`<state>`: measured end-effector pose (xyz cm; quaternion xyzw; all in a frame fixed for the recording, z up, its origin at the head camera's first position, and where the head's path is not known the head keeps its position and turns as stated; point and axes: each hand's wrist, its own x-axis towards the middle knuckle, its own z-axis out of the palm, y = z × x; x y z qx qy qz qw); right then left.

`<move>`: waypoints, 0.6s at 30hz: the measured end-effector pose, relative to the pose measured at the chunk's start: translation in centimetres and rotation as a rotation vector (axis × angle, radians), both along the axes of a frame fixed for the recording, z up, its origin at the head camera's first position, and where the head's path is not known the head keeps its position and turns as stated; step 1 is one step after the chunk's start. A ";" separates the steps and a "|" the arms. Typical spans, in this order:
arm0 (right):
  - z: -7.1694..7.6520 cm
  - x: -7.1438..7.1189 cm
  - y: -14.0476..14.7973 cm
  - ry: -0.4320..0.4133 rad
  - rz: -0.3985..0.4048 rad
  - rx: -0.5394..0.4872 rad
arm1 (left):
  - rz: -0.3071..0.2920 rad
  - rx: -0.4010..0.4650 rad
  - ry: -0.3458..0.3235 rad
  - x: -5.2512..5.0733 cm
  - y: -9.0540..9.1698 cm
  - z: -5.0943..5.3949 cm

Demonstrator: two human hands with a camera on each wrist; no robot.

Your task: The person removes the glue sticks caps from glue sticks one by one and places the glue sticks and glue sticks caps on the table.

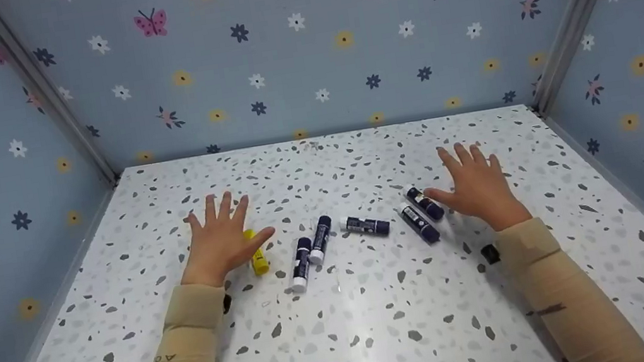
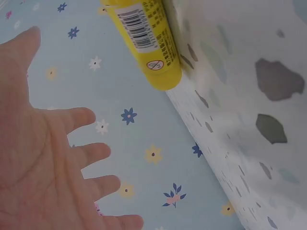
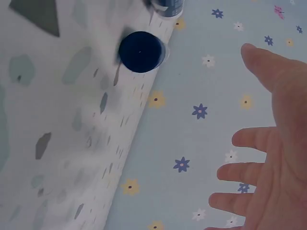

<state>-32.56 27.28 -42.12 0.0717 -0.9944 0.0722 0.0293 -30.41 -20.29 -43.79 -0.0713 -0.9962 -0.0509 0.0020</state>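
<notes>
My left hand (image 1: 219, 241) is spread with straight fingers, holding nothing. Nearest to it is a yellow glue stick (image 1: 259, 262), partly behind the thumb in the head view; the left wrist view shows its barcode label (image 2: 138, 28) and a gap from the hand. To the right lie two dark blue glue sticks (image 1: 301, 265) with white ends towards me, side by side at a slant. Another dark stick (image 1: 366, 226) lies crosswise in the middle. My right hand (image 1: 480, 189), also spread and holding nothing, has its thumb near two more dark sticks (image 1: 420, 225), lying side by side.
A white speckled table (image 1: 352, 342) lies under everything. Blue flowered panels (image 1: 327, 46) enclose its back and both sides, with grey posts (image 1: 583, 8) at the back corners. Long beige sleeves cover both arms, and a small black piece (image 1: 490, 254) sits by the right wrist.
</notes>
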 end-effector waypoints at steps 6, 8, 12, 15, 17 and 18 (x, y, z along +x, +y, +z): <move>0.9 0.4 -0.4 0.017 0.041 0.015 | -0.011 0.008 -0.033 0.5 0.2 1.4; 1.1 0.5 -0.5 0.016 0.049 0.012 | -0.028 0.014 -0.028 0.7 0.1 1.9; 1.0 0.7 -0.8 0.009 0.058 -0.009 | -0.061 0.023 -0.015 0.9 0.2 2.2; 0.8 0.8 -1.0 0.010 0.062 -0.016 | -0.065 0.022 -0.015 1.0 0.2 2.2; 0.7 0.9 -1.2 0.005 0.064 -0.010 | -0.054 0.029 -0.021 1.0 0.1 2.2; 0.6 0.9 -1.3 0.001 0.064 -0.010 | -0.048 0.035 -0.025 1.0 0.1 2.2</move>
